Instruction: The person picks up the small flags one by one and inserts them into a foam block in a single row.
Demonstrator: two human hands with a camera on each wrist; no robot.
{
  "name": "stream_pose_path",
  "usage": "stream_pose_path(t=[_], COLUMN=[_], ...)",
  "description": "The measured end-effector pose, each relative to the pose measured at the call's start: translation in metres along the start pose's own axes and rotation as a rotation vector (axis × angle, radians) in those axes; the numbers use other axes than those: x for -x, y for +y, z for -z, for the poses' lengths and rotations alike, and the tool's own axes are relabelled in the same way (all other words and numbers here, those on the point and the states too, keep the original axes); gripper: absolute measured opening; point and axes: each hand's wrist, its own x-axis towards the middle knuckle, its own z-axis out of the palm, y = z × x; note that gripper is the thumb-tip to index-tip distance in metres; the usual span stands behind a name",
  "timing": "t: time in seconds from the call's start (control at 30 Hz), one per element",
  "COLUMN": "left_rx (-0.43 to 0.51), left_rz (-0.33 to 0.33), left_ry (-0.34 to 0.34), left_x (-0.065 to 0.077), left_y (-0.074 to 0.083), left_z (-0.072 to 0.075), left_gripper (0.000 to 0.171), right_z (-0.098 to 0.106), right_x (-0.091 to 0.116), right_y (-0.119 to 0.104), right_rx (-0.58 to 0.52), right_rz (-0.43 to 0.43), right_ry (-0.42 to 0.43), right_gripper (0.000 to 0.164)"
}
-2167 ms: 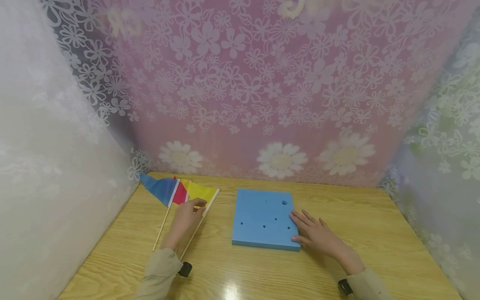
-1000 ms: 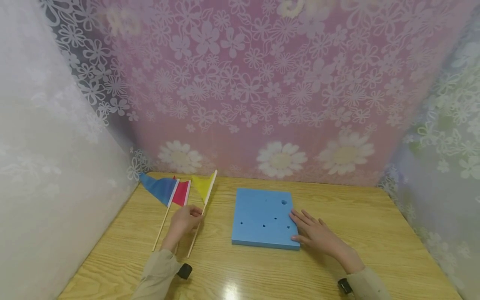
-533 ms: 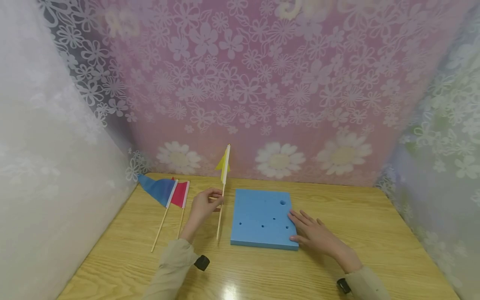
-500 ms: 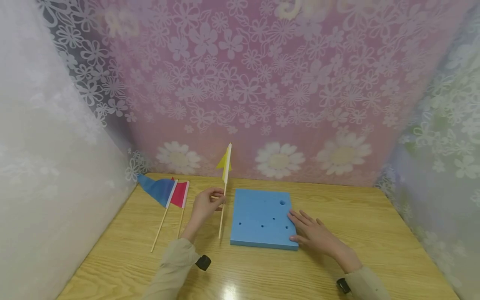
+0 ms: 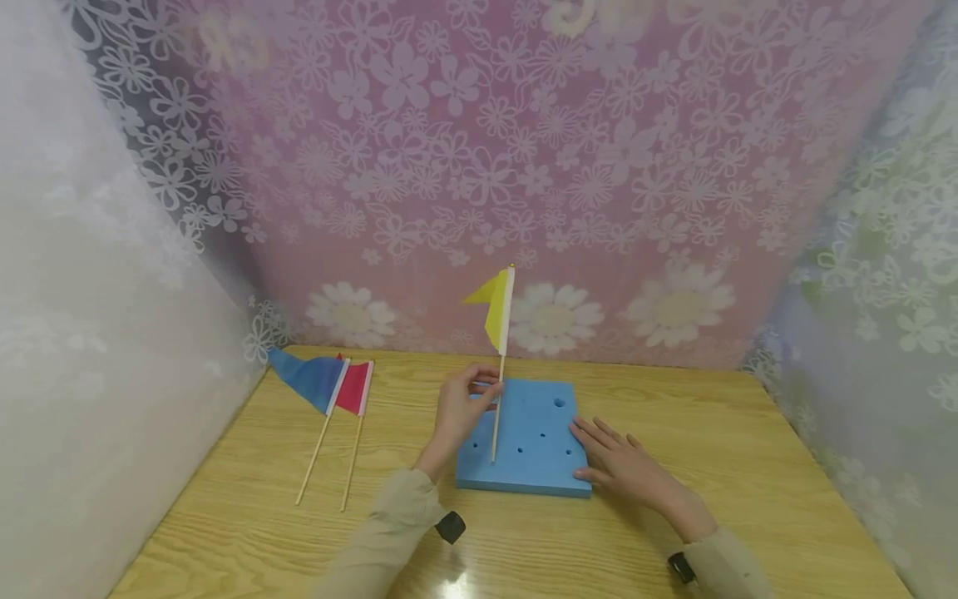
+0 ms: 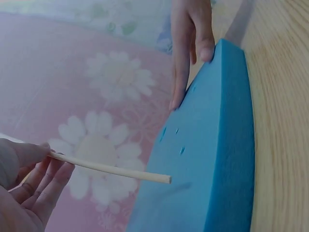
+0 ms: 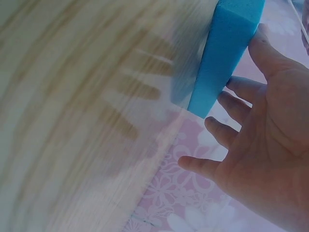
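My left hand (image 5: 462, 409) pinches the thin wooden stick of a yellow pennant flag (image 5: 497, 312) between thumb and fingers. The flag stands nearly upright, with the free end of its stick (image 6: 140, 174) just above a blue foam block (image 5: 516, 470). In the left wrist view a gap and a faint shadow show below that end. Several small holes and one larger hole (image 5: 559, 403) dot the block's top. Fingers straight and spread, my right hand (image 5: 632, 466) rests against the block's right edge. In the right wrist view its fingertips touch the block's side (image 7: 224, 58).
A blue pennant flag (image 5: 310, 378) and a red pennant flag (image 5: 353, 389) lie on the wooden table (image 5: 247, 499) at the left, their sticks pointing toward me. Floral cloth walls (image 5: 419, 166) enclose the table at the back and both sides.
My left hand has picked the yellow flag off the table, turned it upright and carried it right, over the block. The right hand keeps its place at the block's edge.
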Motion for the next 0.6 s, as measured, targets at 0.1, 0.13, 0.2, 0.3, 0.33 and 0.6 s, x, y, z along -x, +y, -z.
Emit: stream_pose_path(t=[0.1,0.13,0.2,0.3,0.33,0.6], left_rx=[0.030,0.036,0.050,0.070,0.082,0.156], left_rz=[-0.025,-0.033,-0.054,-0.087,-0.100,-0.150], left_ry=[-0.001,-0.003,-0.003,-0.007,-0.009,-0.017], left_x=[-0.001,-0.001,-0.002,-0.004,-0.005,-0.004], left_y=[0.004,0.005,0.007,0.009,0.010,0.031], left_z=[-0.013,-0.017,-0.026,-0.038,-0.042,-0.068], left_gripper=[0.020,0.020,0.020,0.021,0.021,0.023], right_z=[-0.001,-0.002,-0.002,-0.002,-0.002,-0.003], right_x=[0.000,0.000,-0.001,-0.002,-0.002,-0.002], right_y=[0.001,0.002,0.002,0.003,0.003,0.005], right_rx=[0.005,0.009,0.017,0.022,0.022,0.020], right_rz=[-0.001,-0.003,-0.004,-0.005,-0.005,-0.002], right_ry=[0.007,0.007,0.006,0.004,0.002,0.005], right_gripper=[0.076,0.076,0.076,0.076,0.076,0.076])
